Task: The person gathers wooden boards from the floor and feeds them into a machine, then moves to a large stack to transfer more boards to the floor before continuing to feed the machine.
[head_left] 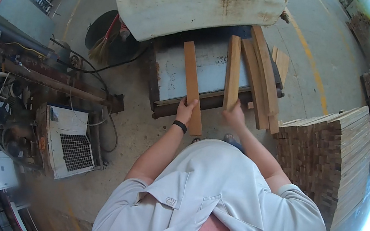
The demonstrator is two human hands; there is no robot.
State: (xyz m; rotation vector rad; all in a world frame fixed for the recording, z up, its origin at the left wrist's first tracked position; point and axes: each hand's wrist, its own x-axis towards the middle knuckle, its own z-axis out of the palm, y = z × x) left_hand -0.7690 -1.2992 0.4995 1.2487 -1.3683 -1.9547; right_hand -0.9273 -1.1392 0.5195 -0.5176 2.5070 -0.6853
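My left hand (186,109) is closed round the lower part of a reddish-brown wooden board (192,85), whose far end lies over the pale metal table (167,73). Farther right, my right hand (234,115) grips the near end of a lighter wooden piece (233,72). That piece also reaches over the table. Beside it, several longer boards (261,84) lie together along the table's right side, their near ends sticking out past the front edge.
A large off-white machine cover (198,5) overhangs the table's far side. A tall stack of wood (315,157) stands at the right. On the left are a white unit with a grille (68,142), hoses, a dark bin (130,50) and a broom (101,47).
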